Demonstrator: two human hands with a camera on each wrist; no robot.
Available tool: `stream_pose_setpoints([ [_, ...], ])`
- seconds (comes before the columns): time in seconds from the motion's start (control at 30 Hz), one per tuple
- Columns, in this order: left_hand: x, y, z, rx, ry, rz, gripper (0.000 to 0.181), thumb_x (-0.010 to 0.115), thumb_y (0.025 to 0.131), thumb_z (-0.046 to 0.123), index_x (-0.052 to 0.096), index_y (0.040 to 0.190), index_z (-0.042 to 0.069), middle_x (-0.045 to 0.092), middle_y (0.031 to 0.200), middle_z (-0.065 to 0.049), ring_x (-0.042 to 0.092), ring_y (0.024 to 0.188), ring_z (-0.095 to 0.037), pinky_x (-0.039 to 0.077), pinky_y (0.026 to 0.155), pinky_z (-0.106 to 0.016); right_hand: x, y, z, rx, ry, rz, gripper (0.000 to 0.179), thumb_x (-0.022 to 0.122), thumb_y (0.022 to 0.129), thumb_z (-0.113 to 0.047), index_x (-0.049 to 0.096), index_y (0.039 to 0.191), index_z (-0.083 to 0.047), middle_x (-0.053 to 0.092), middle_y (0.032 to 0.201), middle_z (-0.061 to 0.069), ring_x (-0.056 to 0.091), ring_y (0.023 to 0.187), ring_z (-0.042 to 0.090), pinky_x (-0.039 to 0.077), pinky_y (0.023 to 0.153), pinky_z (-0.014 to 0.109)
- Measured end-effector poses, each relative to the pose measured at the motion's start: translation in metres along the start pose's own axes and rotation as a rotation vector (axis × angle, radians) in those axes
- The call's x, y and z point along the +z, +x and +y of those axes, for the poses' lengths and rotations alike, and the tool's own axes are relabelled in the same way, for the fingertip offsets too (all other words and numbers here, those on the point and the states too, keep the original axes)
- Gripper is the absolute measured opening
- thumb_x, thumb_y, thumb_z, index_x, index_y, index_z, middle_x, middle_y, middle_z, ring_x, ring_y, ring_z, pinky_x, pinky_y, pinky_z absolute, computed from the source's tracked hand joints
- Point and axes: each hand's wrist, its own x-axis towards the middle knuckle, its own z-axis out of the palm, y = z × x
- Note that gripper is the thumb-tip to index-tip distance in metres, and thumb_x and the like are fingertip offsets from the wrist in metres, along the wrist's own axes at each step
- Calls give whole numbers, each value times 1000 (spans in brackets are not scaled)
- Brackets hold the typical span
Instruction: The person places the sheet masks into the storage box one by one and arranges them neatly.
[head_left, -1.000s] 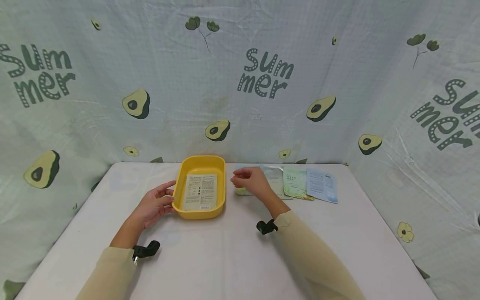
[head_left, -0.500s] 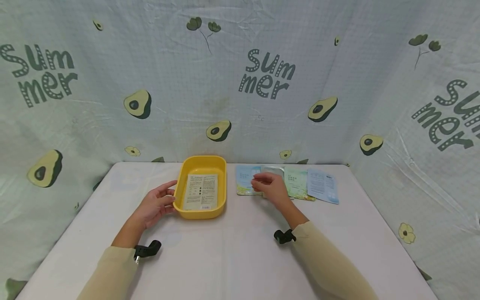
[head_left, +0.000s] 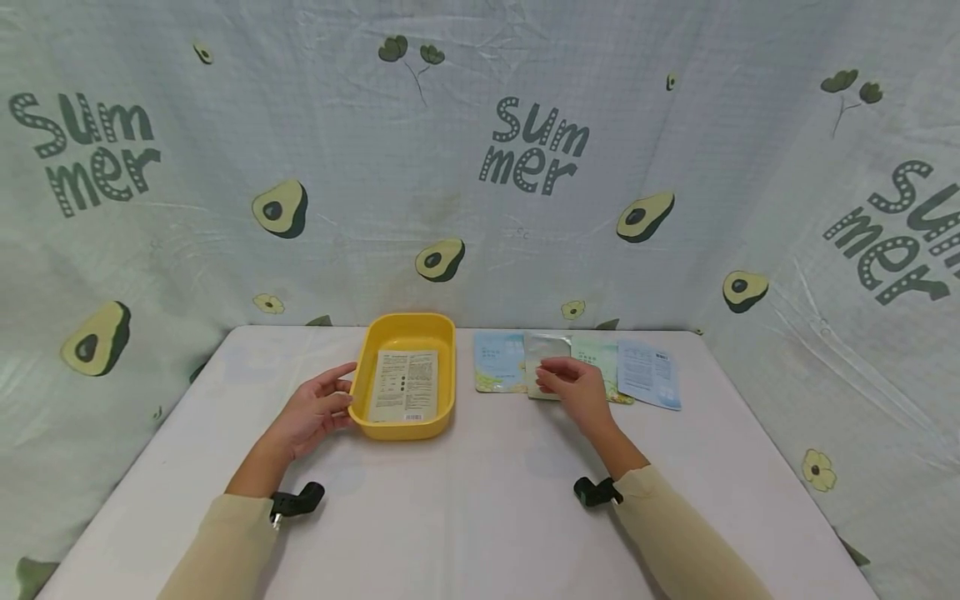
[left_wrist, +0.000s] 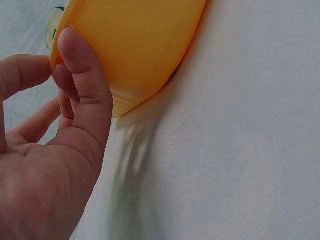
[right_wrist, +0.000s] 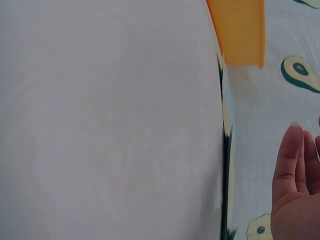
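My left hand (head_left: 311,414) holds the near-left side of a yellow plastic tray (head_left: 447,375), thumb and fingers at its rim. In the left wrist view the thumb (left_wrist: 82,65) lies across the tray's outer wall. A flat sachet (head_left: 405,383) with printed text lies inside the tray. My right hand (head_left: 581,390) hangs over a row of sachets, fingers bent and holding nothing. The row runs from a light blue sachet (head_left: 498,360) to a silvery one (head_left: 545,344), a green one (head_left: 600,354) and a blue-white one (head_left: 648,375). The right hand partly hides the middle two.
A white cloth covers the table (head_left: 450,517). Behind it hangs a curtain (head_left: 345,167) printed with avocados and lettering, close to the table's back edge. The tray and the sachets sit near that edge. A black camera is strapped to each wrist.
My right hand has drawn back to the right from beside the tray, across the light blue sachet to the silvery one. The left hand and tray have stayed in place.
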Motion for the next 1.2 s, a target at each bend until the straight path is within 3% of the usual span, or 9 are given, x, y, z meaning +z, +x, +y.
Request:
stream_pose_setpoints([
  [0.2, 0, 1, -1, 4, 7, 2, 71, 55, 102, 5, 24, 164, 16, 48, 120, -4, 60, 94, -17, 60, 83, -25, -18, -2, 3, 21, -9, 36, 49, 78, 91, -25, 66, 126, 7, 73, 116, 20, 74, 100, 33, 62, 82, 26],
  [0.5, 1, 2, 0, 2, 7, 6, 71, 55, 102, 5, 23, 164, 16, 48, 119, -4, 61, 94, -17, 60, 84, -25, -48, 0, -1, 47, 15, 102, 43, 77, 93, -22, 67, 124, 6, 73, 115, 19, 75, 95, 23, 62, 84, 28],
  [0.7, 4, 3, 0, -12, -3, 14, 72, 56, 101, 5, 24, 164, 15, 48, 118, -4, 61, 93, -17, 60, 84, -25, -70, 4, -1, 68, 13, 139, 46, 75, 94, -23, 64, 129, 6, 75, 107, 3, 75, 96, 14, 61, 90, 34],
  [0.93, 3, 0, 1, -12, -7, 12, 71, 55, 101, 5, 24, 164, 15, 48, 118, -3, 61, 92, -16, 60, 82, -24, -92, 7, 1, 36, 26, 230, 45, 75, 94, -25, 66, 126, 6, 73, 96, -12, 73, 93, 9, 60, 83, 21],
  [1.2, 4, 1, 2, -11, -11, 7, 71, 55, 102, 5, 23, 164, 16, 48, 120, -4, 61, 93, -17, 60, 83, -24, -116, 17, 4, 35, 87, 332, 43, 78, 91, -18, 67, 124, 8, 74, 89, -11, 72, 82, 6, 59, 76, 16],
])
